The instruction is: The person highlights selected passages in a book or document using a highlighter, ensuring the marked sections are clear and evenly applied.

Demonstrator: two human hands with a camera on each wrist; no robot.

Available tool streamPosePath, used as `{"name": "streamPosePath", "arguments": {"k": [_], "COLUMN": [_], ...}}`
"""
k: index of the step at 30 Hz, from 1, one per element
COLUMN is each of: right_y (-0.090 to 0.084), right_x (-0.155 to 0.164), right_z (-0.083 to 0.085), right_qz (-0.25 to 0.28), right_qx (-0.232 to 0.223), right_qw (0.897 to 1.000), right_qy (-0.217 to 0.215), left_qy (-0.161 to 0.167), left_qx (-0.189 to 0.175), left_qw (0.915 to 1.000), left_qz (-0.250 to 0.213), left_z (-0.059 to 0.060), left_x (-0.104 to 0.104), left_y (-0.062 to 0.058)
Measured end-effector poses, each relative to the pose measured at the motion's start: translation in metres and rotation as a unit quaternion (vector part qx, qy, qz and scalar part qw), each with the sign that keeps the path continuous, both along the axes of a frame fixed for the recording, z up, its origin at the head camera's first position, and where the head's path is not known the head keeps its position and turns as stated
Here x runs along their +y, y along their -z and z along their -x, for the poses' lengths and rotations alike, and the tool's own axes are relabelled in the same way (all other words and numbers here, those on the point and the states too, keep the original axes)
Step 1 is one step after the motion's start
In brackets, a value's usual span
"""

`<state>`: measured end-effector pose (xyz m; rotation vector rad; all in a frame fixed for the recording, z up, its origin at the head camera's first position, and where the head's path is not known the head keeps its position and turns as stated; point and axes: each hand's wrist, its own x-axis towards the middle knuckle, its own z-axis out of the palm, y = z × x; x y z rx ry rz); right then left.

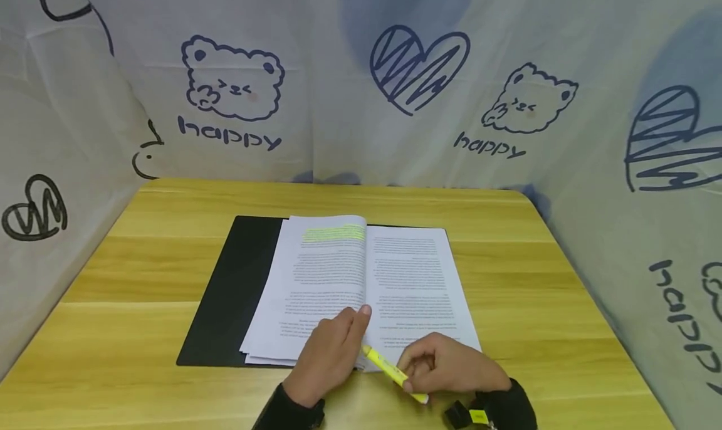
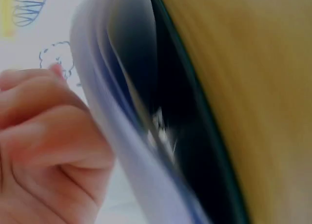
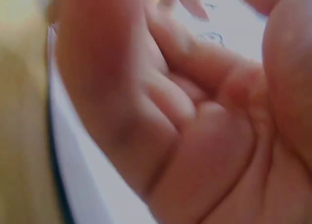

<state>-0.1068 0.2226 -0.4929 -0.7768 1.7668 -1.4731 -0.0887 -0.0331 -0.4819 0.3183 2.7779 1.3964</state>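
An open stack of printed pages (image 1: 406, 273) lies in a black folder (image 1: 231, 292) on the wooden table (image 1: 141, 355). Several lines at the far end of the left page are marked in yellow (image 1: 334, 232). My left hand (image 1: 333, 348) rests on the near edge of the pages by the centre fold, fingers loosely bent and thumb stretched along the fold. In the blurred left wrist view its bent fingers (image 2: 39, 126) lie beside the arched page edges (image 2: 122, 136). My right hand (image 1: 445, 367) grips a yellow highlighter (image 1: 386, 367) at the near right corner, tip toward the left hand. The right wrist view shows only my blurred palm (image 3: 195, 136).
A cloth backdrop (image 1: 361, 91) printed with bears, hearts and "happy" walls the table at the back and both sides. Bare tabletop surrounds the folder on the left, right and far side. A black wrist strap with a yellow tag (image 1: 479, 414) sits on my right wrist.
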Motion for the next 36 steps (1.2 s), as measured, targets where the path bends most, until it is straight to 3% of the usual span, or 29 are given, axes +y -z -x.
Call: {"name": "streamPosePath", "arguments": {"k": [3, 5, 7, 10, 12, 14, 17, 23, 29, 33, 36], "right_y": [-0.002, -0.004, -0.002, 0.000, 0.002, 0.002, 0.002, 0.005, 0.007, 0.003, 0.000], "right_x": [0.010, 0.016, 0.024, 0.043, 0.060, 0.077, 0.096, 0.111, 0.111, 0.106, 0.093], "right_z": [0.007, 0.013, 0.021, 0.031, 0.036, 0.040, 0.043, 0.048, 0.051, 0.048, 0.044], "right_qz": [-0.042, -0.083, -0.134, -0.214, -0.271, -0.314, -0.359, -0.400, -0.400, -0.387, -0.350], "right_qx": [0.051, 0.082, 0.125, 0.185, 0.219, 0.235, 0.220, 0.152, 0.139, 0.172, 0.222], "right_qw": [0.992, 0.971, 0.930, 0.853, 0.811, 0.788, 0.775, 0.779, 0.777, 0.774, 0.788], "right_qy": [0.103, 0.207, 0.318, 0.439, 0.470, 0.475, 0.470, 0.459, 0.466, 0.470, 0.455], "left_qy": [-0.061, -0.119, -0.178, -0.245, -0.272, -0.288, -0.274, -0.213, -0.223, -0.224, -0.226], "left_qx": [0.031, 0.049, 0.042, 0.006, -0.023, -0.039, -0.075, -0.172, -0.166, -0.159, -0.148], "left_qw": [0.9973, 0.9908, 0.9814, 0.9661, 0.9575, 0.9511, 0.9474, 0.9375, 0.9368, 0.9361, 0.9370], "left_qz": [0.027, 0.043, 0.058, 0.080, 0.092, 0.103, 0.147, 0.215, 0.213, 0.220, 0.221], "left_z": [0.003, 0.006, 0.009, 0.009, 0.007, 0.004, -0.001, -0.004, -0.002, -0.003, -0.003], "left_x": [-0.010, -0.023, -0.042, -0.076, -0.100, -0.123, -0.153, -0.186, -0.185, -0.184, -0.185], "left_y": [-0.001, -0.003, -0.007, -0.009, -0.008, -0.006, -0.002, 0.004, 0.007, 0.008, 0.007]}}
